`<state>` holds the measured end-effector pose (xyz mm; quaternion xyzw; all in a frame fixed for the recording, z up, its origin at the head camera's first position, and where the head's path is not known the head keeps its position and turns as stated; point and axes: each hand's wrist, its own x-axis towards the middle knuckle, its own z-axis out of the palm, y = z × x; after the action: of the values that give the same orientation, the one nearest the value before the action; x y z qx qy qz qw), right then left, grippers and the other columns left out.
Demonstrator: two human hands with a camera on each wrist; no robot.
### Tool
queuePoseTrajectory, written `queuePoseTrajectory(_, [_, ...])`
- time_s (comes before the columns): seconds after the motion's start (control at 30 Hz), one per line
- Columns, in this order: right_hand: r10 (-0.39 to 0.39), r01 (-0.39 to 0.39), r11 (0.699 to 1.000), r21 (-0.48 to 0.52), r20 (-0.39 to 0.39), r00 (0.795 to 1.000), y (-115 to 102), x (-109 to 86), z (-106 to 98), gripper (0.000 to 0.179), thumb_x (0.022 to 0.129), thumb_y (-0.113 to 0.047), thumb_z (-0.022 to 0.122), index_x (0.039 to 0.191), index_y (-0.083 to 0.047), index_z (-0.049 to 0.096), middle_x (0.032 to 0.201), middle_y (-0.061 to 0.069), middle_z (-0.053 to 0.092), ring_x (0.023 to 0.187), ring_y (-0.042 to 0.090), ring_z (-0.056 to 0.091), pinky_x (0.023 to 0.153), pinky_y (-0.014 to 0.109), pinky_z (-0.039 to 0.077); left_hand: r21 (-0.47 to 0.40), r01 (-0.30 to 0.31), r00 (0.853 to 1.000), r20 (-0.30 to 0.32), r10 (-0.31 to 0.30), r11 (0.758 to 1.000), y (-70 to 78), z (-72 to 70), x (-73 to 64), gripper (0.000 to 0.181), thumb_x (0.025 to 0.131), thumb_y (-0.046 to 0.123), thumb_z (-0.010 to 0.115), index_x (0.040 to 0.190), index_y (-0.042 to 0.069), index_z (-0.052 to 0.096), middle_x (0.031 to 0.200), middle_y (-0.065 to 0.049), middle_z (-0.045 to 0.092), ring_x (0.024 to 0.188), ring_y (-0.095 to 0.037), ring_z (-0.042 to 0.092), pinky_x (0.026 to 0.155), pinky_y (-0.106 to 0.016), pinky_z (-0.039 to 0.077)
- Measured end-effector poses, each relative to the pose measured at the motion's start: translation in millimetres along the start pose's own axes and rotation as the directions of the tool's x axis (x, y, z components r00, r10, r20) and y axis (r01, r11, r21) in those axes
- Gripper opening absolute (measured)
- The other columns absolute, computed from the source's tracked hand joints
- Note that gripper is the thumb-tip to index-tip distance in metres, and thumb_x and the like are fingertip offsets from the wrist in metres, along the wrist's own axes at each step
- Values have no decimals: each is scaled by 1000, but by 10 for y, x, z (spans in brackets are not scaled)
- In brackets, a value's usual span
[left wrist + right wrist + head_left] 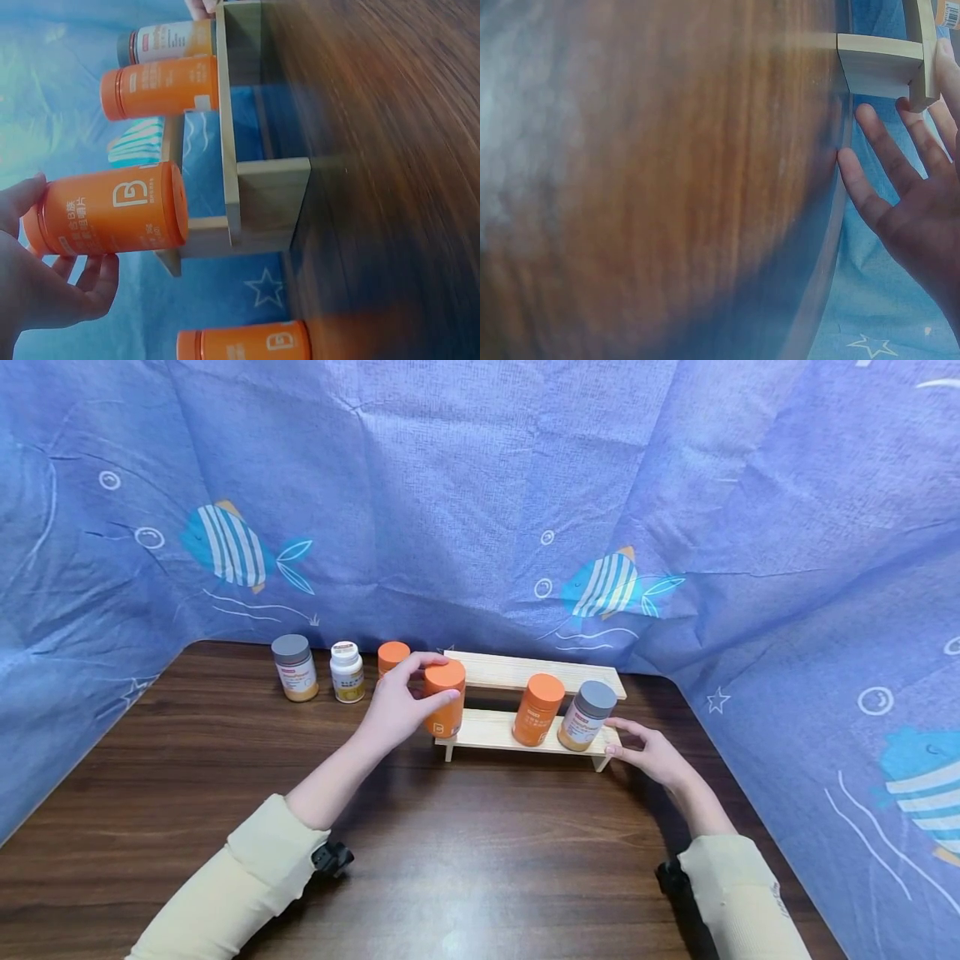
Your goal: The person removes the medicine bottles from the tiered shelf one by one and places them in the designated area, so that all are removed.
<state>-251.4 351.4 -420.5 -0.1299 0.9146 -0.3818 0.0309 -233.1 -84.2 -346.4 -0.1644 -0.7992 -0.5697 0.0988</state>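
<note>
My left hand (396, 708) holds an orange bottle (444, 714) near its lid, thumb on one side and fingers on the other. In the left wrist view, the bottle's base stands off the lower board of the two-step wooden rack (229, 142). On that lower step are another orange bottle (537, 710) and a grey-lidded jar (587, 717), side by side. At the rack's right end is my right hand (651, 753), its thumb and a finger touching the lower board. The right wrist view shows its fingers (889, 154) spread and nearly straight.
Left of the rack, a grey-lidded jar (295, 668), a white bottle (347, 672) and a third orange bottle (393, 656) stand in a row on the dark wooden table (480, 843). A blue fish-patterned cloth (450, 502) hangs behind and along the sides.
</note>
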Motion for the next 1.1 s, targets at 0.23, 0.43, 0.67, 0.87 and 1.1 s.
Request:
queuePoseTrajectory(0.23, [8, -8, 1000, -13, -2, 1000, -33, -14, -6, 54, 87, -24, 69, 135, -6, 50, 136, 20, 50, 106, 29, 58, 89, 39, 44, 9, 2, 999, -42, -2, 1000, -80, -126, -30, 45, 80, 26, 77, 120, 18, 58, 117, -6, 61, 101, -22, 59, 85, -41, 51])
queuePoseTrajectory(0.43, [4, -4, 1000, 5, 10, 1000, -304, -92, -18, 53, 88, -15, 67, 134, 1, 48, 135, 27, 48, 108, 38, 55, 92, 51, 41, 11, 2, 998, -67, -1, 1000, -164, -214, -59, 47, 79, 25, 77, 121, 16, 58, 117, -8, 60, 102, -24, 59, 84, -41, 52])
queuePoseTrajectory(0.67, [-1, 1, 1000, 2, 7, 1000, -438, -135, -20, 51, 88, -13, 66, 134, 3, 48, 134, 27, 49, 107, 39, 56, 93, 52, 41, 32, -16, 996, -90, 19, 999, -277, -307, -88, 45, 79, 20, 77, 119, 12, 58, 115, -9, 61, 97, -23, 58, 81, -39, 50])
queuePoseTrajectory(0.87, [-6, 6, 1000, 9, 1, 1000, -426, -135, -21, 51, 88, -13, 67, 133, 2, 49, 134, 27, 50, 106, 37, 56, 92, 50, 42, 67, 3, 996, -86, 2, 998, -375, -369, -93, 46, 81, 20, 76, 121, 11, 56, 119, -11, 60, 102, -26, 59, 85, -44, 51])
queuePoseTrajectory(1.1, [-4, 4, 999, 33, 18, 1000, -414, -127, -19, 52, 88, -12, 67, 134, 3, 47, 136, 27, 47, 112, 40, 52, 95, 54, 39, 125, 51, 995, -94, -39, 991, -476, -388, -73, 45, 80, 16, 76, 120, 8, 56, 117, -14, 61, 101, -26, 59, 84, -41, 50])
